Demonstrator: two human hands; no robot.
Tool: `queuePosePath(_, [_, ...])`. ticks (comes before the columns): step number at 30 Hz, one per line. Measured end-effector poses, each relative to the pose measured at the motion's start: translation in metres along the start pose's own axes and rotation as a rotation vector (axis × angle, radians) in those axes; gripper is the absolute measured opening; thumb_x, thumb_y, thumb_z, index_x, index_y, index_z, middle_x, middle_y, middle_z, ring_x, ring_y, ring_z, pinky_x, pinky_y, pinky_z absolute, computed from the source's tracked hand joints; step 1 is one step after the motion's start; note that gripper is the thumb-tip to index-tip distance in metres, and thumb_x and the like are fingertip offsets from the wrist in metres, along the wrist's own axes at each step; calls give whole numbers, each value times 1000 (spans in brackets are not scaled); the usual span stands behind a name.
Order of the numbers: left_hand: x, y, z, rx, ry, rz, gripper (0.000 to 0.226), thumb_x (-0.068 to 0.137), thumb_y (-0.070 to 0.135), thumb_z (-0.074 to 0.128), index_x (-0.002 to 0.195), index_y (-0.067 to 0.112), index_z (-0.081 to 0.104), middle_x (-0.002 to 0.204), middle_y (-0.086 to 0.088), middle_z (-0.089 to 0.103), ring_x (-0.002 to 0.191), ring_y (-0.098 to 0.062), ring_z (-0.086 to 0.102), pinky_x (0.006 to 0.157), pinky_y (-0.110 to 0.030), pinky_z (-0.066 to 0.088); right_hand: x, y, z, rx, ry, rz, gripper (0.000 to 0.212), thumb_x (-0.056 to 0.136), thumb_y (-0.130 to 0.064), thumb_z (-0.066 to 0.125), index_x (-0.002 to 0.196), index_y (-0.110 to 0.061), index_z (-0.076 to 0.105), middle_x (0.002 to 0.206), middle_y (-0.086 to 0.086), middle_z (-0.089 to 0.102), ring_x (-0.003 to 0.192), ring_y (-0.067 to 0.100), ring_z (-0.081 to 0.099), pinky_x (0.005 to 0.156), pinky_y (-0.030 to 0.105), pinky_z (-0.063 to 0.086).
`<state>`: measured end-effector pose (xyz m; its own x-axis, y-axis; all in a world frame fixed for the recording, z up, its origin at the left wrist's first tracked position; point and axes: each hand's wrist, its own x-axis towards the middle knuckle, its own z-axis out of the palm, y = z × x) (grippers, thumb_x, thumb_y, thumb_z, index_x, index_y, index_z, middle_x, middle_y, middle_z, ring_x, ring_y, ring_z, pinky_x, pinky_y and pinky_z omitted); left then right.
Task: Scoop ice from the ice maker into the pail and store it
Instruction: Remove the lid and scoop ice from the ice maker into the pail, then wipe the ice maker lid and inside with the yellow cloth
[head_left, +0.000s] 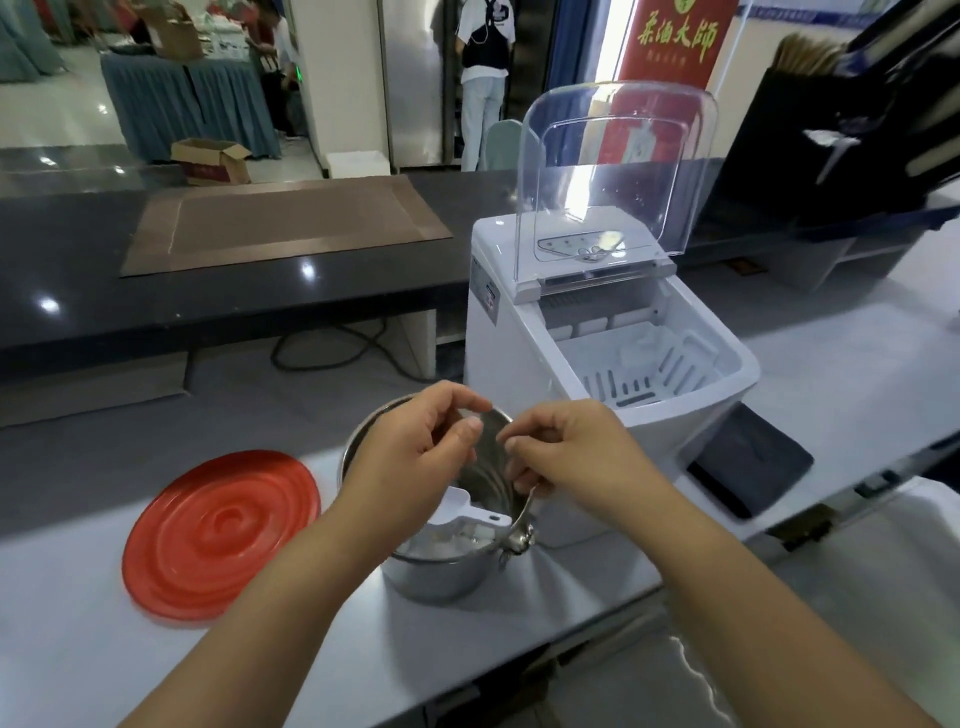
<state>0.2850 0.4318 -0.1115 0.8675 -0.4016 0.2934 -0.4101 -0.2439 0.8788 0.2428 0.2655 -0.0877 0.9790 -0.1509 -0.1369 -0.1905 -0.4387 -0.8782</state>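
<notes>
Looking down, we see the steel pail (441, 571) standing on the pale tabletop (104, 623), just in front of the ice maker (498, 332), whose clear cover (623, 171) is up; the white scoop (467, 512) lies inside the pail on a low heap of ice (457, 540).

Both hands hover over the pail's mouth. The right hand (566, 457) has its fingers curled round the thin wire handle (524, 506), which rises from the near pivot. The left hand (415, 447) is narrow, thumb and forefinger drawn together at the far rim; we cannot tell if it pinches the handle or only touches metal.

We judge the pail stiff and only modestly heavy with that little ice; its wall is likely cold and slick with wet, so the handle's top is the best hold, to keep it from tipping. The ice is loose and slippery and shifts if the pail tilts.

The red lid (218, 530) lies flat to the left, apart from the pail, not yet on; it looks light and rigid, best taken at its edge.
</notes>
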Motion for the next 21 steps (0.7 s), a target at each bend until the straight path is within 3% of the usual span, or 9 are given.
queuePosePath(5, [8,22,37,-87,-72,29,16,84,30,52,95,35,62,67,-1,62,62,-20,59,61,-46,52,-17,8,-32,236,27,24,15,87,-1,62,76,-9,68,61,10,69,51,16,64,47,23,52])
queuePosePath(8, [15,34,68,-119,-112,50,17,84,31,52,96,39,61,66,5,62,61,-10,58,59,-34,51,-29,19,-61,301,53,27,10,87,-5,63,79,-5,68,66,13,70,54,18,64,48,22,50])
queuePosePath(14, [28,60,146,-66,-233,128,20,84,47,47,100,43,58,72,7,63,66,-13,61,63,-42,55,-44,62,-136,347,168,67,9,87,-10,64,83,-3,69,65,11,70,54,17,64,48,22,50])
queuePosePath(18, [36,72,207,28,-334,103,17,86,40,49,101,45,55,71,7,62,67,-12,59,67,-44,52,-38,113,-185,421,288,151,11,88,-6,62,82,1,68,60,11,67,46,14,58,41,19,45])
queuePosePath(21, [45,68,249,132,-418,73,14,92,32,51,103,38,56,75,9,60,69,-6,56,69,-37,50,-27,157,-216,446,357,219,11,87,-7,64,78,-3,68,59,11,67,46,13,57,42,21,47])
